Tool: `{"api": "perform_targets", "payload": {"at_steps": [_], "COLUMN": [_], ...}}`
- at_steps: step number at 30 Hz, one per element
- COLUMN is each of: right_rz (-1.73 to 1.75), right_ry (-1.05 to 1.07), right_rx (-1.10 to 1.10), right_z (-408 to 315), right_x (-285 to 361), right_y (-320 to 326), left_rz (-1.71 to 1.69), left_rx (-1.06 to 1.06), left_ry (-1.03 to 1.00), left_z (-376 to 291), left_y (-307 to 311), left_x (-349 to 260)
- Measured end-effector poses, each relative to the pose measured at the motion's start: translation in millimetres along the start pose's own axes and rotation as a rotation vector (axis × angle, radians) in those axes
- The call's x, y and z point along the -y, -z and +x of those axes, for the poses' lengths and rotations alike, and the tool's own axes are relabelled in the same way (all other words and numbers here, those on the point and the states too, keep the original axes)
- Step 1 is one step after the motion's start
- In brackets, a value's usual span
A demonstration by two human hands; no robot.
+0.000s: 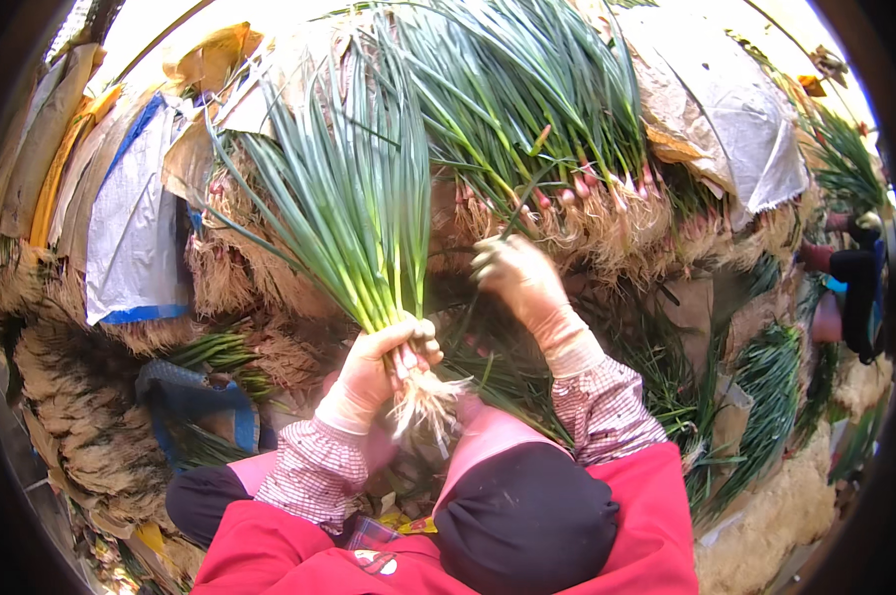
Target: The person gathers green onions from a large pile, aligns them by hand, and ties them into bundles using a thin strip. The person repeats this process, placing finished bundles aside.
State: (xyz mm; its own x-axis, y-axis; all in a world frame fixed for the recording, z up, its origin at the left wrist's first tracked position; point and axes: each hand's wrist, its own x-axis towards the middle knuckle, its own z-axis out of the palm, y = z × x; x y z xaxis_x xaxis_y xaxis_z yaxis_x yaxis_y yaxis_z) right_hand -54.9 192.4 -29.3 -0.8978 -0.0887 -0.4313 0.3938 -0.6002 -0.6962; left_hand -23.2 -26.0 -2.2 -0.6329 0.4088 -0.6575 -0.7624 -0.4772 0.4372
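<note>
My left hand (370,368) is closed around the lower stems of a bunch of spring onions (355,230). Their long green leaves fan away from me, and the pale bulbs and stringy roots (422,401) stick out below the fist. To the right, my right hand (526,286) is raised and motion-blurred, with its fingers curled. A thin dark green leaf (524,204) passes at its fingertips; the blur hides whether they grip it. Just beyond that hand lies a large heap of spring onions (537,104), its pinkish bulbs and roots facing me.
White and brown sacking (745,111) covers more onions at the right. Stacked bundles under a white, blue-edged sheet (139,216) stand at the left, near a blue woven sack (195,398). Loose leaves (641,357) lie at the lower right. Part of another person (857,290) shows at the right rim.
</note>
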Motion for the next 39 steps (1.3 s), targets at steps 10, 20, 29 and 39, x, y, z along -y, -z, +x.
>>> {"api": "perform_targets", "payload": {"at_steps": [10,20,29,39], "right_rz": [-0.897,0.344,-0.915,-1.453], "right_ry": [0.140,-0.130,-0.563,1.287], "right_rx": [0.129,0.192,0.274,1.204], "right_z": [-7,-28,-33,32], "right_x": [-58,-49,0,-52], "right_y": [-13,-21,-8,-337], "left_rz": [0.116,-0.443,-0.326,0.000], "left_rx": [-0.079,0.401,0.556,0.096], "left_ry": [0.144,0.089,0.122,0.123], "left_z": [0,8,-12,42], "left_y": [6,-7,38,76], "left_x": [10,26,-6,49]}}
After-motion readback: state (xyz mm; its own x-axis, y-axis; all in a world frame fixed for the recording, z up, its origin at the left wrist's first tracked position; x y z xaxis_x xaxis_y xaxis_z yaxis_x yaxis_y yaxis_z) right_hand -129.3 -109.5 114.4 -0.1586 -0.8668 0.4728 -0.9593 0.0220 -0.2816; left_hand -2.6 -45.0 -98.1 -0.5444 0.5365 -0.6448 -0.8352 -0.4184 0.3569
